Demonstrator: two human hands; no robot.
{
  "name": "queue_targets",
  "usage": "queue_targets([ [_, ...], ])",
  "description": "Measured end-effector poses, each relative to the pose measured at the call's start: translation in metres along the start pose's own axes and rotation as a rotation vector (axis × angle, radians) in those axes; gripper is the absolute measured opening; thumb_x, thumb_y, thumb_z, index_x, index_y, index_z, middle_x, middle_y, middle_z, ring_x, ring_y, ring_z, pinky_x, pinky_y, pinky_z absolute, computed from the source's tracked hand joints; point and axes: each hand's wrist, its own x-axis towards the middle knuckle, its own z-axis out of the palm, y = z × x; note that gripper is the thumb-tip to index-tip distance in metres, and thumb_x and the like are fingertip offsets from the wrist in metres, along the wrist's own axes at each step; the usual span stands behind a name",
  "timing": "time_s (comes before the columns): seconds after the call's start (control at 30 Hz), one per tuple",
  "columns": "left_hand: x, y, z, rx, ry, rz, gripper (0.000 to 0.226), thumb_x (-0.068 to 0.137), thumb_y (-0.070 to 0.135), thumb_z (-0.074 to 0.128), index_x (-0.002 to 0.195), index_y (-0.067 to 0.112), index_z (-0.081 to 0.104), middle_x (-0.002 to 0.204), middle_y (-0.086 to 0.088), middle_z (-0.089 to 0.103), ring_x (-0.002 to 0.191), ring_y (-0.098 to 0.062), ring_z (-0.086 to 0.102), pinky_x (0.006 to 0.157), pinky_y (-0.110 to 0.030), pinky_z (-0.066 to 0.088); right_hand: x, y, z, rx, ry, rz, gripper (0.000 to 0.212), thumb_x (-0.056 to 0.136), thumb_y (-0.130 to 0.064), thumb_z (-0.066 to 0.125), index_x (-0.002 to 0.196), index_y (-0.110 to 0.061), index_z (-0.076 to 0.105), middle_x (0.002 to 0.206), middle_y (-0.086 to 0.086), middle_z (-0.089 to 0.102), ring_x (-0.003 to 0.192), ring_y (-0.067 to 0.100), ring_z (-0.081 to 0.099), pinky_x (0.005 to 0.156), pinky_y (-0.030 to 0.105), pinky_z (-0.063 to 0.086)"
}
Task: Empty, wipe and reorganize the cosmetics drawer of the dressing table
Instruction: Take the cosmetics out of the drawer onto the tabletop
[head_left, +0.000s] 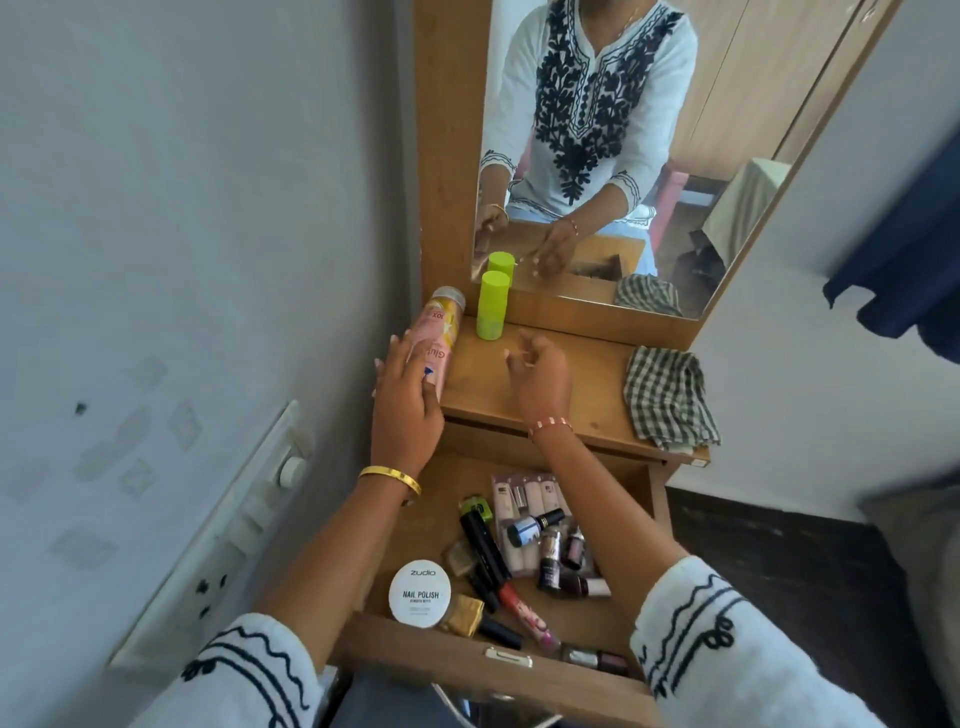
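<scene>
Your drawer (655, 499) is pulled open below the tabletop, wood inside, still holding stuff: white round nail polish remover tub (421, 593) at front left, black tubes, small polish bottles (550, 558) jumbled mid, clear packet at back. On top: pink bottle (440, 332) at left edge, lime-green bottle (492, 305) upright near mirror, checked cloth (670, 397) crumpled at right.

Wooden dressing-table top (566, 395) below the mirror, bearing an upright lime-green bottle (491, 306) near the back, a pink can (435, 340) at the left edge, and a crumpled green checked cloth (667, 397) at the right end. Below it, the pulled-out drawer (467, 662), floored with a jumble: white round nail polish remover tub (422, 593), black tubes, small nail polish bottles (550, 551) and a clear packet.
</scene>
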Motion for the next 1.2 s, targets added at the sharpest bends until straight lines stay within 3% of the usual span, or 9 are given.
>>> queue_targets([
  [0.1,-0.032,0.005,0.002,-0.104,0.056,-0.021,0.04,0.09,0.003,0.042,0.13,0.006,0.046,0.143,-0.014,0.039,0.133,-0.025,0.033,0.107,-0.023,0.023,-0.03,0.007,-0.011,0.059,-0.016,-0.045,0.022,0.089,-0.012,0.057,0.109,-0.013,0.064,0.089,-0.005,0.063,0.081,0.009,0.058,0.06,0.0,0.038],
  [0.2,-0.062,0.007,0.003,-0.186,0.002,-0.008,0.035,0.091,0.007,0.042,0.125,0.013,0.051,0.137,-0.009,0.046,0.13,-0.018,0.038,0.103,-0.029,0.034,-0.059,0.02,-0.021,0.098,-0.08,-0.077,0.014,0.088,-0.01,0.057,0.097,-0.014,0.067,0.08,-0.008,0.061,0.069,-0.001,0.054,0.058,-0.003,0.039],
  [0.37,-0.097,0.005,0.0,-0.181,-0.17,-0.142,0.033,0.093,0.011,0.039,0.121,0.021,0.055,0.129,0.001,0.054,0.127,-0.014,0.043,0.103,-0.027,0.036,-0.091,0.048,-0.036,-0.059,-0.166,0.017,0.011,0.088,-0.014,0.059,0.091,-0.011,0.069,0.083,-0.002,0.067,0.074,0.006,0.056,0.062,0.009,0.037],
  [0.5,-0.108,-0.005,-0.008,-0.142,-0.363,-0.309,0.03,0.094,0.012,0.041,0.113,0.023,0.061,0.118,0.005,0.063,0.102,-0.01,0.056,0.076,-0.016,0.041,-0.107,0.055,-0.04,-0.21,-0.379,0.037,0.014,0.088,-0.013,0.058,0.095,-0.009,0.069,0.091,0.007,0.07,0.072,0.009,0.055,0.061,0.017,0.043],
  [0.57,-0.109,-0.011,-0.011,-0.102,-0.408,-0.352,0.029,0.093,0.012,0.041,0.108,0.025,0.062,0.112,0.006,0.065,0.092,-0.013,0.06,0.067,-0.02,0.043,-0.116,0.051,-0.033,-0.261,-0.487,0.0,0.014,0.088,-0.014,0.058,0.097,-0.01,0.069,0.094,0.008,0.069,0.068,0.009,0.056,0.061,0.017,0.045],
  [0.63,-0.11,-0.017,-0.012,-0.129,-0.39,-0.407,0.029,0.093,0.01,0.04,0.107,0.023,0.062,0.109,0.004,0.066,0.093,-0.018,0.061,0.072,-0.026,0.046,-0.126,0.046,-0.02,-0.349,-0.65,-0.065,0.016,0.089,-0.014,0.057,0.1,-0.009,0.067,0.099,0.009,0.069,0.07,0.011,0.059,0.06,0.015,0.046],
  [0.8,-0.109,-0.02,-0.012,-0.296,-0.324,-0.532,0.03,0.094,0.006,0.037,0.11,0.015,0.06,0.11,-0.003,0.065,0.098,-0.015,0.058,0.081,-0.024,0.042,-0.147,0.038,0.015,-0.637,-0.958,-0.216,0.032,0.087,-0.024,0.06,0.114,-0.006,0.061,0.111,0.012,0.066,0.093,0.024,0.064,0.078,0.03,0.051],
  [0.97,-0.105,-0.021,-0.015,-0.444,-0.227,-0.616,0.029,0.094,0.003,0.037,0.11,0.01,0.06,0.103,-0.006,0.063,0.091,-0.015,0.059,0.082,-0.025,0.045,-0.157,0.037,0.031,-0.829,-0.964,-0.286,0.04,0.084,-0.031,0.064,0.113,-0.004,0.057,0.112,0.014,0.063,0.102,0.029,0.061,0.081,0.038,0.051],
  [1.2,-0.104,-0.023,-0.013,-0.511,-0.188,-0.636,0.026,0.093,0.003,0.039,0.102,0.014,0.061,0.098,-0.004,0.062,0.088,-0.016,0.06,0.08,-0.028,0.046,-0.152,0.039,0.022,-0.603,-0.911,-0.206,0.044,0.076,-0.024,0.073,0.112,-0.007,0.052,0.111,0.012,0.062,0.101,0.025,0.059,0.081,0.032,0.048],
])
